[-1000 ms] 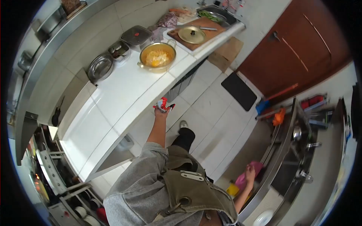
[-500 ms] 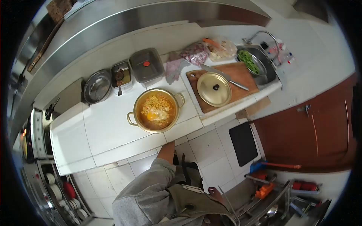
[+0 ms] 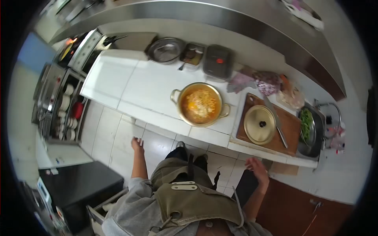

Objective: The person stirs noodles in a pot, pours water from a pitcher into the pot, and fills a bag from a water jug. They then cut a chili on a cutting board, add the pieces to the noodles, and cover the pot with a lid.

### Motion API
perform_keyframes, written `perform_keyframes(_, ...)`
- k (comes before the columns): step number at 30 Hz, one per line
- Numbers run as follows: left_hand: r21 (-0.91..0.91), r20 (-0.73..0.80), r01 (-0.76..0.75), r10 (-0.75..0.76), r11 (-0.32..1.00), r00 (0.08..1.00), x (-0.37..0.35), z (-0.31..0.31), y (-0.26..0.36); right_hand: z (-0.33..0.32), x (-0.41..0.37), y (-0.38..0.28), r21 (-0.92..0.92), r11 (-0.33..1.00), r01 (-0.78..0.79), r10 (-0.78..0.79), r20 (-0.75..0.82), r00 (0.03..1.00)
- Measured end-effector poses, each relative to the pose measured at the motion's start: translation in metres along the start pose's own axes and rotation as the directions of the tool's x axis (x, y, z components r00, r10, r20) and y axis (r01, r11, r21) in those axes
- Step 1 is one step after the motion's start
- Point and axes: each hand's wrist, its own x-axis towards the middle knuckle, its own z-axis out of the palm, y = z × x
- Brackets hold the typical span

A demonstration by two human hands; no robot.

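Note:
My left hand [image 3: 138, 144] hangs in the air in front of the counter, fingers apart, holding nothing. My right hand [image 3: 258, 172] is raised just off the counter's front edge, below the cutting board, with its fingers loosely spread and nothing in them. Between them, on the white counter, stands a gold two-handled pot [image 3: 183, 111] of noodles in orange broth, topped with an egg [image 3: 193, 105]. A gold lid [image 3: 258, 131] with a black knob lies on the wooden cutting board [image 3: 289, 146], beside a knife [image 3: 280, 128].
Along the wall are a metal bowl [image 3: 165, 50], a container with a spoon [image 3: 193, 55], a lidded container [image 3: 217, 62] and plastic bags [image 3: 290, 94]. Green vegetables [image 3: 306, 124] sit in the sink at right. A dish rack [image 3: 67, 108] and a dark cabinet [image 3: 84, 183] stand left.
The view has turned, so the counter things appear farther right and the dish rack shows more fully. Both my hands now show clearly, raised in front of me. The pot and lid stay in place.

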Motion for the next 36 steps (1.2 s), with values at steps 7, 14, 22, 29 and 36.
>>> perform_keyframes(7,-0.078,-0.095,-0.559,0.552,0.825,0.828,-0.074,0.007,0.152,0.077,0.030,-0.147,0.177,0.940,0.290,-0.337,0.371,0.865)
perform_keyframes(14,0.100,0.339,-0.882,0.818,0.460,0.464,-0.022,0.141,0.285,0.220,0.054,-0.235,0.256,0.904,0.344,-0.427,0.596,0.680)
perform_keyframes(22,0.149,0.737,-0.939,0.668,-0.310,-0.103,0.082,0.303,0.460,0.374,0.107,-0.293,0.165,0.871,0.462,-0.478,0.497,0.724)
perform_keyframes(29,-0.132,0.871,-0.677,0.242,-0.724,-0.428,0.211,0.398,0.514,0.396,0.119,-0.287,0.166,0.915,0.369,-0.404,0.316,0.859)
perform_keyframes(36,-0.172,0.893,-0.776,0.237,-0.607,-0.382,0.228,0.392,0.526,0.400,0.180,-0.307,0.254,0.912,0.321,-0.393,0.323,0.861)
